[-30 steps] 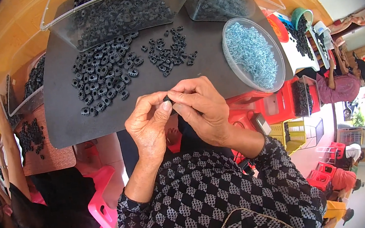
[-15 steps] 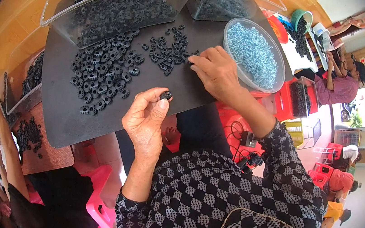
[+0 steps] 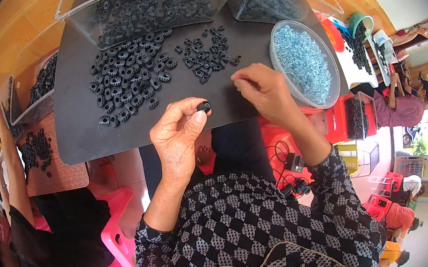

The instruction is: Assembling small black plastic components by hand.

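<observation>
Between the thumb and forefinger of my left hand is a small black plastic part, its holed end tilted up. My right hand hovers over the right side of the dark board, beside the tub, its fingers closed together. What they hold, if anything, is hidden. Beyond my left hand spreads a pile of black ribbed plastic parts with oval holes. To its right lies a looser pile of smaller black pieces. A round clear tub holds many tiny shiny bluish pieces, possibly springs.
Clear bins of black parts stand along the far edge of the dark board. At left, a co-worker's arm reaches over a brown table with black pieces. A pink chair stands near it; other people sit at right.
My right hand has drawn back from the smaller pieces toward me and slightly right. My left hand keeps its black part, which is turned a little differently. The whole view has shifted slightly.
</observation>
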A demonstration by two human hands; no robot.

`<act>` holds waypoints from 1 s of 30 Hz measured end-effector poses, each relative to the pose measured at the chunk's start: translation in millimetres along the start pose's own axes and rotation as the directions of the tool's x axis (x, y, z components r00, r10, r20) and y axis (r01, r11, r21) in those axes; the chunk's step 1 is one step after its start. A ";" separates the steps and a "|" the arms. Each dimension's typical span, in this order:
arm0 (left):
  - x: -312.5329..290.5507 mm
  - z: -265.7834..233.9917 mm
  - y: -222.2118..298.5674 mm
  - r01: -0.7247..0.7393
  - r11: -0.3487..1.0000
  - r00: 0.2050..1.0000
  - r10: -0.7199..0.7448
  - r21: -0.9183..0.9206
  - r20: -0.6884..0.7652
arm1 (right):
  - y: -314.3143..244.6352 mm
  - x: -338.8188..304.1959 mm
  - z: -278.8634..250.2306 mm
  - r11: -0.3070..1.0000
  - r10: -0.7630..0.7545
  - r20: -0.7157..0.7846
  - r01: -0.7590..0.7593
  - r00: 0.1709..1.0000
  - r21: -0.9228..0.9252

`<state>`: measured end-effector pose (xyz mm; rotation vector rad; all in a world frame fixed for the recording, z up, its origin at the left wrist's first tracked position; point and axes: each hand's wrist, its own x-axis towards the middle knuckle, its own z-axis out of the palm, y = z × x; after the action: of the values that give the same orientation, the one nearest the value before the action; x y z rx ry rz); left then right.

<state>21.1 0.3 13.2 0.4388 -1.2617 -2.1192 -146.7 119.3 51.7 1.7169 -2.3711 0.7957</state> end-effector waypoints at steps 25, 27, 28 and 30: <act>-9.6 19.2 -0.5 -0.131 0.982 0.981 0.108 -0.136 -0.163 | -80.5 -6.9 39.2 0.773 0.283 -0.275 -0.049 0.919 0.633; -10.3 15.3 -2.2 -0.157 0.987 0.973 0.148 -0.042 -0.176 | -80.5 -4.3 33.6 0.780 0.259 -0.207 -0.078 0.943 0.622; -11.2 14.9 -1.3 -0.158 0.987 0.973 0.148 -0.043 -0.175 | -77.8 -3.0 30.8 0.780 0.259 -0.208 -0.077 0.943 0.621; -13.9 13.8 1.2 -0.144 0.988 0.978 0.134 -0.052 -0.157 | -71.0 -0.8 24.8 0.880 0.097 -0.148 -0.015 0.984 0.475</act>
<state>24.1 18.3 20.5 0.4632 -1.1033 -1.9627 -76.5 92.4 54.9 1.6447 -2.2448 1.5724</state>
